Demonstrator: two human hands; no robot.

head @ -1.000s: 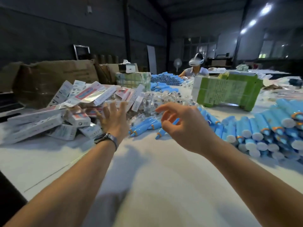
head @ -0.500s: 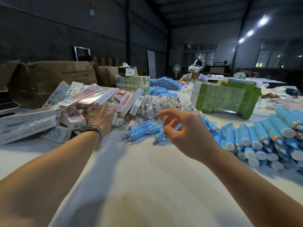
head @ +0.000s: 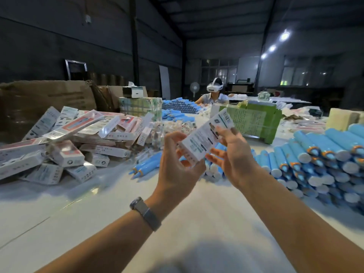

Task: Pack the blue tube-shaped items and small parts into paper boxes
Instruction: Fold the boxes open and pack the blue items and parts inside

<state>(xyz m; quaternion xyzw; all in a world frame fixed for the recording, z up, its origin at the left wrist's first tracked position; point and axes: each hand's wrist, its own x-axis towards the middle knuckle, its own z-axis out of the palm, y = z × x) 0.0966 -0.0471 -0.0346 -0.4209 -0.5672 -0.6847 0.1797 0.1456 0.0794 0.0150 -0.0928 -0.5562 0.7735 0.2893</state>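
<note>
A white printed paper box [head: 206,135] is held up over the middle of the table, tilted with its far end up to the right. My left hand [head: 177,170] grips its near lower end and my right hand [head: 234,160] holds its far right side. A heap of the same paper boxes [head: 74,142] lies on the left. Blue tubes with white caps [head: 319,160] are stacked on the right, and a few loose blue tubes [head: 145,167] lie just behind my left hand. Small parts in clear bags [head: 171,129] sit behind the box.
A green bundled stack of flat cartons [head: 258,123] stands behind my right hand. Large brown cardboard boxes [head: 47,101] line the far left. Another person [head: 214,93] with a white headset sits at the far end, behind more blue tubes [head: 177,107]. The white tabletop [head: 197,213] spreads out below my arms.
My left hand has left the box heap on the left and come to the centre with a paper box. My right hand has closed onto the box's other side.
</note>
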